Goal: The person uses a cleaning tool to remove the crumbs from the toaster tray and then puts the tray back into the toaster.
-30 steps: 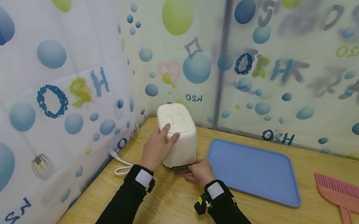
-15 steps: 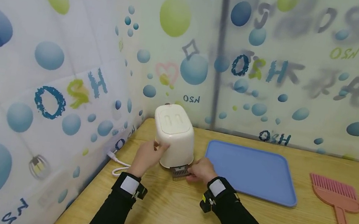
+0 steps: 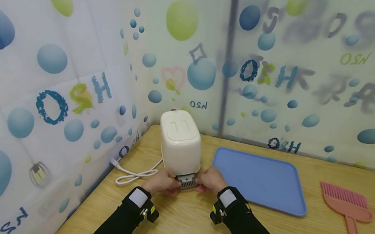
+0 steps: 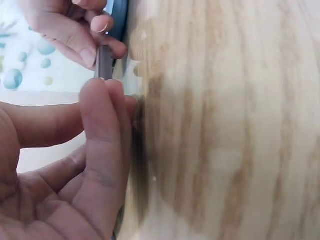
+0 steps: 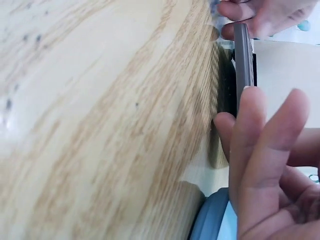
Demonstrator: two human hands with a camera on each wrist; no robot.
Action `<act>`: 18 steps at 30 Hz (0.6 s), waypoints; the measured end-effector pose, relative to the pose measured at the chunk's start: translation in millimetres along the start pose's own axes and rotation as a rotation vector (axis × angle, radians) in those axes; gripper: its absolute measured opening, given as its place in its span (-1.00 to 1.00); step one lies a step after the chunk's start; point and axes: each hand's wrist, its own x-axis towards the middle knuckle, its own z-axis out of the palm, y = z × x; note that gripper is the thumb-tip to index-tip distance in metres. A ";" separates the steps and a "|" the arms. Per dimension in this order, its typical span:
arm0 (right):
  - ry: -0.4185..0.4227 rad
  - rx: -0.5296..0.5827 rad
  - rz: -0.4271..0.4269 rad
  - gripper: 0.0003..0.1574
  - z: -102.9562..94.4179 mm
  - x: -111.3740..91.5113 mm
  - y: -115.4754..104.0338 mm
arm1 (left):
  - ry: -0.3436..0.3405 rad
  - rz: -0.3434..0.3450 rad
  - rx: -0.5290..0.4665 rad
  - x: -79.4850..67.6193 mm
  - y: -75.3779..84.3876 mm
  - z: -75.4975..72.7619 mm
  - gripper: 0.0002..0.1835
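Observation:
A cream toaster [image 3: 183, 145] with two slot shapes on its lid stands at the table's back left. From its lower front juts a thin grey slatted crumb tray [image 3: 187, 183]. My left hand [image 3: 161, 182] pinches the tray's left side, while my right hand [image 3: 211, 180] pinches the right side. In the left wrist view, my left fingers [image 4: 100, 130] meet the near end of the tray [image 4: 104, 62]. The right wrist view has the tray [image 5: 243, 60] edge-on between both hands, low over the wood. The tray's rear part is hidden.
Just right of the toaster lies a blue tray [image 3: 258, 181]. Farther right is a pink toothed dustpan-like tool [image 3: 350, 206] with a handle. A white cord [image 3: 134, 176] loops on the left, near the patterned curtain wall [image 3: 80, 75].
My left hand has left the toaster's body and come down to the crumb tray's left side. The crumb tray sticks out farther. My right hand stays at its right side.

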 end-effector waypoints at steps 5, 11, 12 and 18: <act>0.000 -0.016 -0.025 -0.94 -1.7 -1.4 1.5 | -0.008 -0.013 -0.047 1.1 0.0 3.5 -0.90; -0.009 -0.012 -0.028 -0.93 -4.6 -4.6 5.5 | -0.030 -0.006 -0.002 -1.4 3.4 4.6 -0.92; -0.014 -0.008 -0.026 -0.93 -4.8 -5.6 6.0 | -0.035 -0.003 0.023 -1.9 3.6 4.5 -0.92; -0.030 -0.017 -0.023 -0.96 -6.5 -14.8 6.6 | -0.075 0.005 0.157 -7.8 7.1 3.5 -0.90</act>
